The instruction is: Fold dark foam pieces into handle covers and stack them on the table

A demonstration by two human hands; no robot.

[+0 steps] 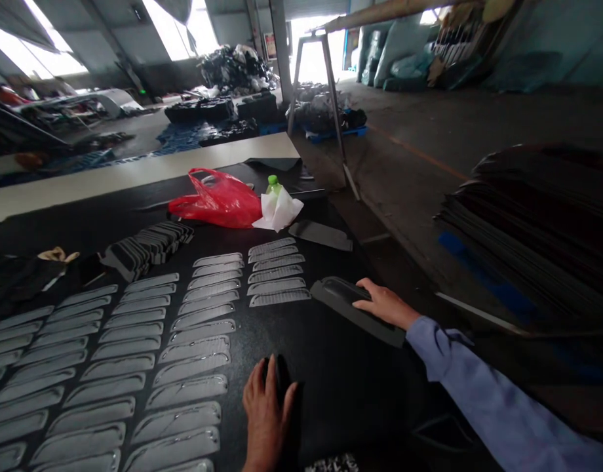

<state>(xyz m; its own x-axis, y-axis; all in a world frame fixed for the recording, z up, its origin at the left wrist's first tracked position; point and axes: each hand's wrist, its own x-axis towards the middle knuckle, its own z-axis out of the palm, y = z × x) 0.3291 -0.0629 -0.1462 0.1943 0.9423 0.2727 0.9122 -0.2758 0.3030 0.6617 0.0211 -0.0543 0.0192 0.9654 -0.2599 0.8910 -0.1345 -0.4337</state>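
Grey flat pieces (375,326) lay beneath a dark oblong object (339,287) on the black-covered table (326,387).
The right hand (387,307) grasped that object's near end; the left hand (265,403) straddled a slim dark item (281,375), its grip unclear. Light, level pressure seemed wise, with the layered edges kept even and sleeve and fingers clear of the rowed strips (186,416).

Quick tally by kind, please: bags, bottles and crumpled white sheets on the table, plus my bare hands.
Red bag: 1
Green-capped bottle: 1
Crumpled white sheet: 1
Bare hands, left hand and right hand: 2
Total: 5
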